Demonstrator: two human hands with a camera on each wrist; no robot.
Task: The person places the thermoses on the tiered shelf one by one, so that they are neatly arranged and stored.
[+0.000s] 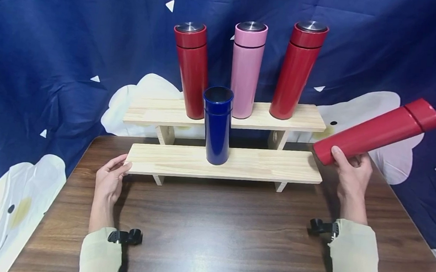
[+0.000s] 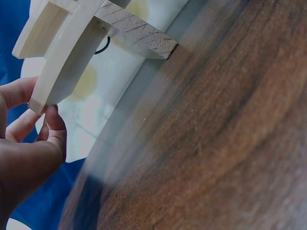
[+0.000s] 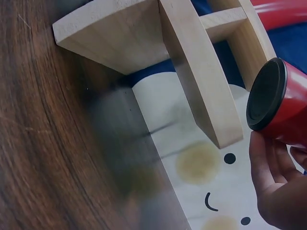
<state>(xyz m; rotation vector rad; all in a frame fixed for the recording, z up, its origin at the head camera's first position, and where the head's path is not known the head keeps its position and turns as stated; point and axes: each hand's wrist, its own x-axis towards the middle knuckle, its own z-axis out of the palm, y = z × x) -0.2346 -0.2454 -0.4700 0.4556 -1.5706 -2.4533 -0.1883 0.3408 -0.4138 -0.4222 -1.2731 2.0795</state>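
A red thermos bottle [image 1: 376, 131] leans over to the right, held near its base by my right hand [image 1: 354, 174]. In the right wrist view its black bottom [image 3: 266, 93] faces the camera, beside the end of the shelf. My left hand [image 1: 111, 179] pinches the left end of the lower board of a two-tier wooden shelf [image 1: 170, 160]; the left wrist view shows the fingers about that board end [image 2: 53, 91]. On the lower board a dark blue bottle [image 1: 218, 131] stands upright, near the middle.
The upper board [image 1: 147, 109] carries a red bottle [image 1: 192, 74] at left, a pink bottle [image 1: 247, 74] in the middle and another red bottle [image 1: 297, 74] at right. Under the shelf is a brown wooden table [image 1: 214, 229]. A blue patterned cloth [image 1: 76, 35] hangs behind.
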